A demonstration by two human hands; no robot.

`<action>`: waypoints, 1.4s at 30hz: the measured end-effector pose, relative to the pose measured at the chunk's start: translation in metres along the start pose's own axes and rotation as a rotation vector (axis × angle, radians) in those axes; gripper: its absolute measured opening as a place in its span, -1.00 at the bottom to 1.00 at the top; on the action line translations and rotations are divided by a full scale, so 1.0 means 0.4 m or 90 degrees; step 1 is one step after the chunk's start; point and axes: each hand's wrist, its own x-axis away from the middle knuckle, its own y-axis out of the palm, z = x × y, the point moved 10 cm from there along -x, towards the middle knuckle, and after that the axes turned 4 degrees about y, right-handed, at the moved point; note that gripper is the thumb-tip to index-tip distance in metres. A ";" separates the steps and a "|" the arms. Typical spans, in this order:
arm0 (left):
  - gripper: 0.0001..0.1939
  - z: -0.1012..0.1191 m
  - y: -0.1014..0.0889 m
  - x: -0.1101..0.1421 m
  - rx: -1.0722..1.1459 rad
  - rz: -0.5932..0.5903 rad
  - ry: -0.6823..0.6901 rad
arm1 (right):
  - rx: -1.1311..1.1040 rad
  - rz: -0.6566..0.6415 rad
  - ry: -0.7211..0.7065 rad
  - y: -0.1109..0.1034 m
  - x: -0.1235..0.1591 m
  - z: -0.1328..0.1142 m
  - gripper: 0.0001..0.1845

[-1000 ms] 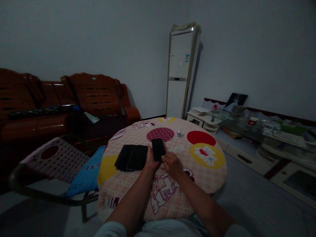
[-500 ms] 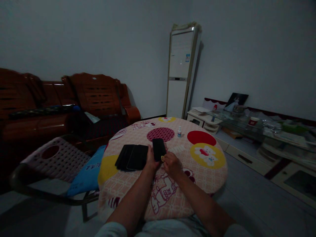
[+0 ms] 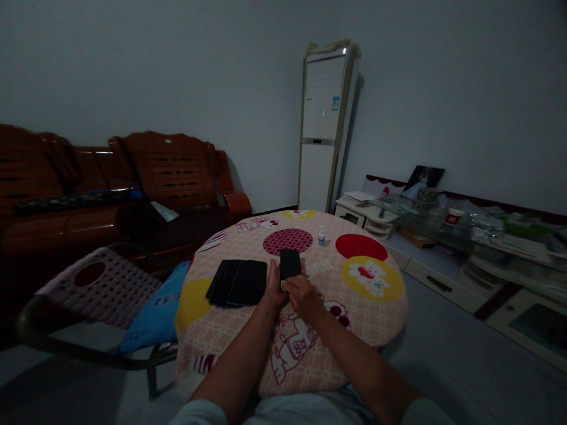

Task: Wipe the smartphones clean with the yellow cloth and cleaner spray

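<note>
My left hand [image 3: 273, 288] is closed round a black slab that looks like a phone [image 3: 290, 262], its dark face turned up above the table. My right hand [image 3: 303, 296] pinches a small yellow piece [image 3: 284, 285] against the phone's lower left corner; what exactly the piece is, I cannot make out. Left of my hands several flat black slabs [image 3: 250, 283] lie overlapped in a row on the tablecloth. Beyond my right hand are some small white strips [image 3: 319, 266], and farther back a small white bottle [image 3: 321, 237] with a blue label stands upright.
A patterned cloth covers the round table [image 3: 376, 324]. At the left stand a woven chair [image 3: 104, 283] with a blue cushion [image 3: 162, 313] and a wooden sofa [image 3: 172, 159]. A tall white air conditioner [image 3: 316, 171] stands behind; a cluttered cabinet [image 3: 425, 265] runs along the right.
My right hand has shifted left along the phone's lower edge, taking the yellow piece from the right corner to the left one. The phone has tilted slightly and moved right.
</note>
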 end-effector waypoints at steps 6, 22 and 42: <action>-0.44 -0.054 0.023 0.027 -0.083 -0.014 -0.093 | 0.020 0.056 0.070 -0.034 -0.006 0.069 -0.64; -0.41 -0.123 0.037 0.059 -0.205 -0.088 -0.209 | 0.085 0.196 0.213 -0.109 0.009 0.225 -0.59; -0.46 -0.019 -0.025 -0.005 -0.057 0.037 -0.054 | -0.002 0.052 0.086 -0.030 0.008 0.116 -0.65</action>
